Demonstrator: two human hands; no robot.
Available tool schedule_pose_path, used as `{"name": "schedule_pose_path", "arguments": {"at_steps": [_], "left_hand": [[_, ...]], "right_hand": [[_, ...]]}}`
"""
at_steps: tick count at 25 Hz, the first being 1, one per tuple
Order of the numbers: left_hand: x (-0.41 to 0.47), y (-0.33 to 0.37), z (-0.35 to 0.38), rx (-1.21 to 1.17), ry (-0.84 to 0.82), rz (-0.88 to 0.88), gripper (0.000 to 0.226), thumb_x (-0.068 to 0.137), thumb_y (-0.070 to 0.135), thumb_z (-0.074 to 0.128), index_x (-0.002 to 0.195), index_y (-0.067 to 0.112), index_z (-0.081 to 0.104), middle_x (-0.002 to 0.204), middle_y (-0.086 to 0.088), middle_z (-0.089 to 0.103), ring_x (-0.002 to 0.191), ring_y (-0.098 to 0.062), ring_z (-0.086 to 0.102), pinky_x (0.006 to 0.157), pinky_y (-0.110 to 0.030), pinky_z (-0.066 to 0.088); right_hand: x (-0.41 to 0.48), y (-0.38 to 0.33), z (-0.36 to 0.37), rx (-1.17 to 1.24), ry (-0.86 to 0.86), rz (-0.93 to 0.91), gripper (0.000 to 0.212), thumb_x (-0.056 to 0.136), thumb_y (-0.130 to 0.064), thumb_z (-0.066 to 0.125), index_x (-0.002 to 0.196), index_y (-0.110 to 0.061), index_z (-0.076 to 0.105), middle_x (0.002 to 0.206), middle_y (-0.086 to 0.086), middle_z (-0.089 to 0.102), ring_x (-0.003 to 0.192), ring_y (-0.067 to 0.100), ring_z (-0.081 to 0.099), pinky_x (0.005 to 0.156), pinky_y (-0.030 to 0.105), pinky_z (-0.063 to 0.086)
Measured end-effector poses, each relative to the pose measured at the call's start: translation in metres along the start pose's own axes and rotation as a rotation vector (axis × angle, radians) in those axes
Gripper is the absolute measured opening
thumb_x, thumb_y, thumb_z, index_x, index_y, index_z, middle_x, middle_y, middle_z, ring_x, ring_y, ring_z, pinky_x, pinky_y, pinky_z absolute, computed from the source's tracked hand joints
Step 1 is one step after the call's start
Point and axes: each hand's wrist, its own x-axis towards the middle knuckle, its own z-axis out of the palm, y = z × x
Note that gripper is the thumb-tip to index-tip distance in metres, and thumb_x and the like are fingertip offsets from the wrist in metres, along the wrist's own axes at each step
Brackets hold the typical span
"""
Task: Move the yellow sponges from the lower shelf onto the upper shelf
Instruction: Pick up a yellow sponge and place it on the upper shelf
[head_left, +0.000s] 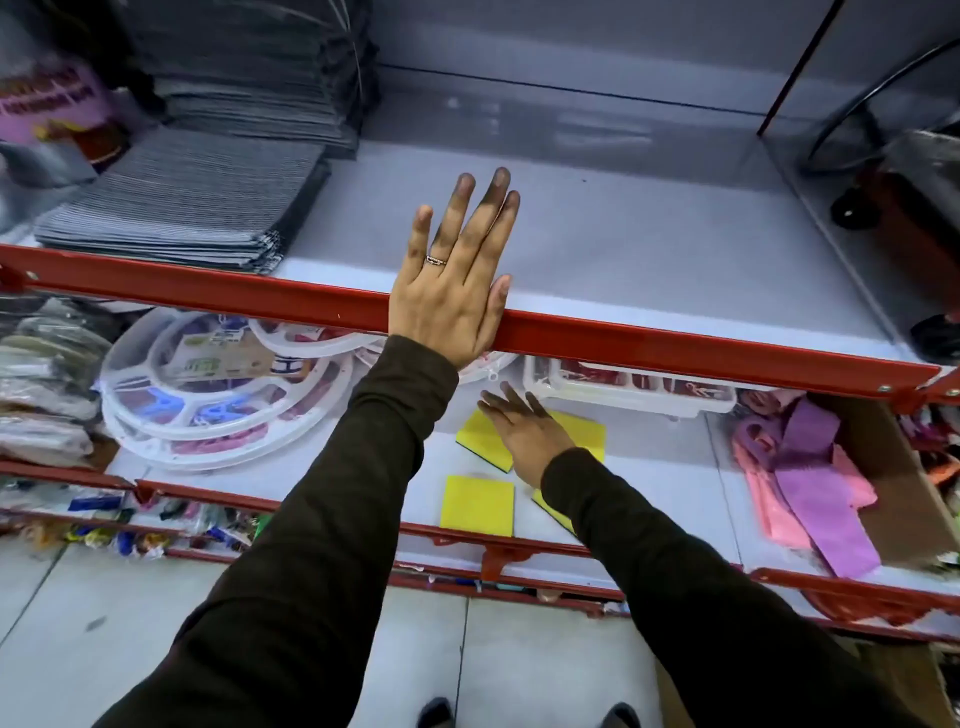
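Your left hand (451, 291) lies flat, fingers spread and open, across the red front rail (675, 345) of the upper shelf (623, 249), holding nothing. Your right hand (524, 431) reaches under that rail, fingers extended and open, palm down over the lower shelf (322, 467). The yellow sponges (478, 505) lie flat there: one square just left of your wrist near the front edge, one with a dark underside under your fingers, others partly hidden beneath your hand and sleeve.
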Motion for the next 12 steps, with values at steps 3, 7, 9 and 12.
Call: {"name": "schedule_pose_path", "arguments": {"at_steps": [3, 7, 9, 12], "left_hand": [[0.002, 0.001, 0.001, -0.007, 0.004, -0.005, 0.060, 0.102, 0.034, 0.025, 0.159, 0.013, 0.019, 0.164, -0.008, 0.028, 0.152, -0.030, 0.024, 0.124, -0.041, -0.010], [0.000, 0.002, 0.003, -0.006, 0.003, -0.001, 0.060, 0.102, 0.034, 0.024, 0.159, 0.013, 0.020, 0.165, -0.008, 0.027, 0.153, -0.030, 0.023, 0.124, -0.041, -0.010], [-0.001, 0.001, 0.006, 0.008, 0.016, -0.009, 0.060, 0.102, 0.033, 0.023, 0.159, 0.013, 0.020, 0.164, -0.008, 0.027, 0.153, -0.030, 0.023, 0.124, -0.041, -0.009], [0.000, 0.002, 0.005, 0.006, 0.018, -0.011, 0.060, 0.102, 0.033, 0.022, 0.159, 0.013, 0.020, 0.165, -0.007, 0.027, 0.153, -0.029, 0.022, 0.124, -0.042, -0.009]], "right_hand": [[0.020, 0.008, -0.006, -0.019, -0.252, -0.115, 0.098, 0.080, 0.019, 0.047, 0.158, -0.021, 0.003, 0.167, -0.003, -0.005, 0.154, 0.025, -0.005, 0.125, 0.045, 0.011], [0.039, 0.014, -0.001, -0.035, -0.424, -0.111, 0.089, 0.089, 0.005, 0.048, 0.157, -0.028, 0.001, 0.167, -0.004, -0.004, 0.154, 0.023, 0.002, 0.125, 0.045, 0.011], [0.045, 0.019, 0.010, -0.020, -0.412, -0.068, 0.086, 0.091, -0.003, 0.051, 0.156, -0.031, 0.002, 0.167, -0.005, 0.002, 0.154, 0.022, 0.009, 0.125, 0.044, 0.012], [0.049, 0.019, 0.019, 0.001, -0.417, -0.013, 0.085, 0.091, -0.016, 0.058, 0.155, -0.032, 0.004, 0.166, -0.005, 0.006, 0.152, 0.025, 0.015, 0.122, 0.045, 0.017]]}}
